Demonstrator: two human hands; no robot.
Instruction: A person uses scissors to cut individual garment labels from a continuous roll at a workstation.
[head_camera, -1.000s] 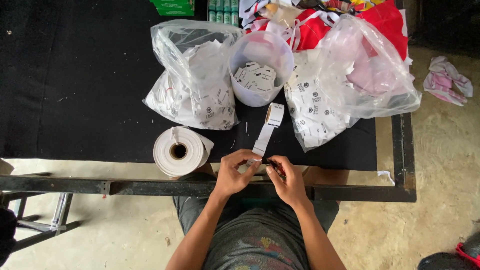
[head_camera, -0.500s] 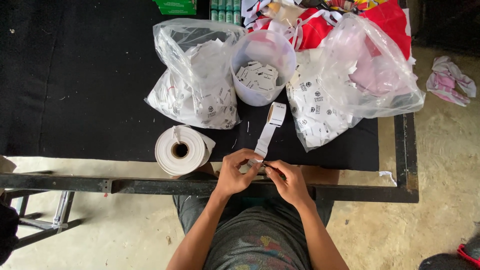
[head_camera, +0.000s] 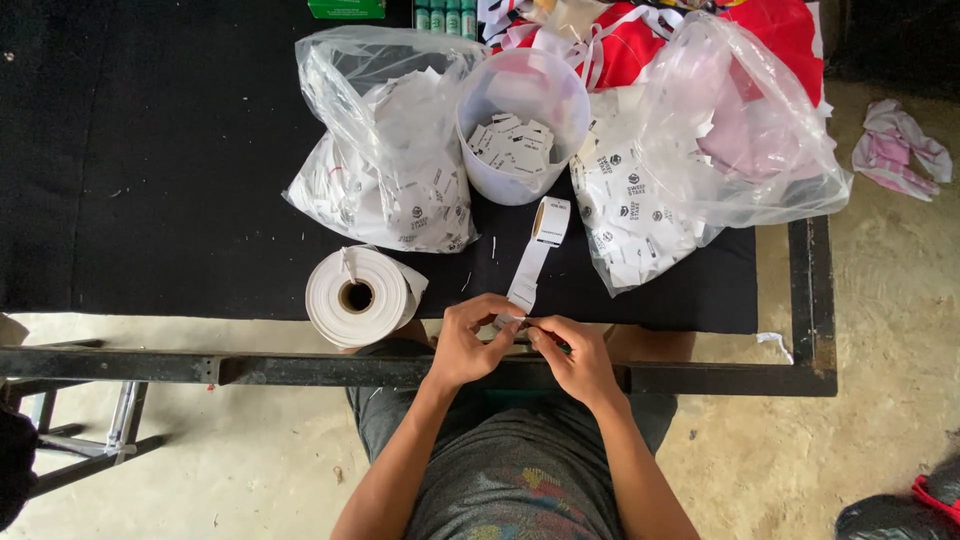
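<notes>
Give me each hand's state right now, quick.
Left hand: grip closed, pinching the near end of the white label strip.
Right hand: grip closed on the same strip end.

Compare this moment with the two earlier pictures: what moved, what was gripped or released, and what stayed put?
Hardly anything changed. The left hand and right hand remain pinched together on the near end of the white label strip, with only slight finger shifts at the table edge. Nothing was released or newly gripped. The paper roll, plastic tub and both clear bags of labels stayed in place.
</notes>
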